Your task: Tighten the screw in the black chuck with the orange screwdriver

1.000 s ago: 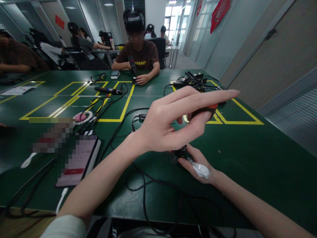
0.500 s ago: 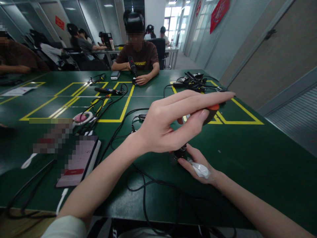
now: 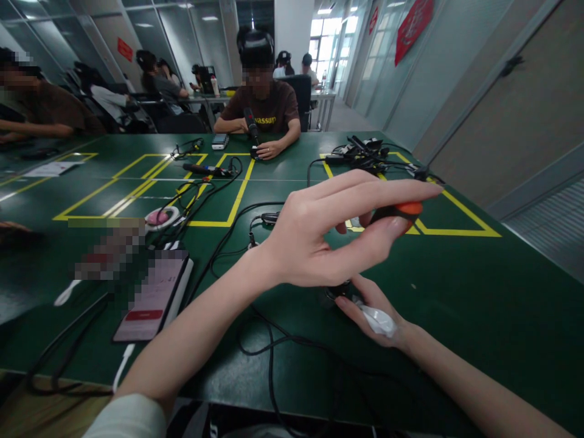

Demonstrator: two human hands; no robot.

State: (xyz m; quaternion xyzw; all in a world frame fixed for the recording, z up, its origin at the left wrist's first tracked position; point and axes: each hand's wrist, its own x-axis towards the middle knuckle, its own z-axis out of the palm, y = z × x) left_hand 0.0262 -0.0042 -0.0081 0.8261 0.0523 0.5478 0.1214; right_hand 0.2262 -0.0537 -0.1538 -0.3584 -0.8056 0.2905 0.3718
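My left hand (image 3: 314, 228) is raised over the table, its thumb and fingers closed round a rounded black-and-orange object (image 3: 404, 211) whose orange end shows at the fingertips. Most of that object is covered, so its exact kind cannot be told. Below it and closer to me, my right hand (image 3: 365, 292) pinches a small black round part (image 3: 337, 290) with thumb and fingers. My left hand hides the top of this part. A crumpled piece of white plastic (image 3: 381, 320) lies against the palm of my right hand, near the wrist.
Black cables (image 3: 274, 340) run over the green table (image 3: 456, 304). A phone (image 3: 150, 298) lies at left, near a white ring-shaped item (image 3: 163, 218). A pile of black devices (image 3: 360, 152) sits at the far right. Opposite, a person (image 3: 262, 103) holds a power screwdriver (image 3: 250, 125).
The view has shifted slightly. My left hand has turned a little, so more of the orange end shows. Less of the black part in my right hand is visible.
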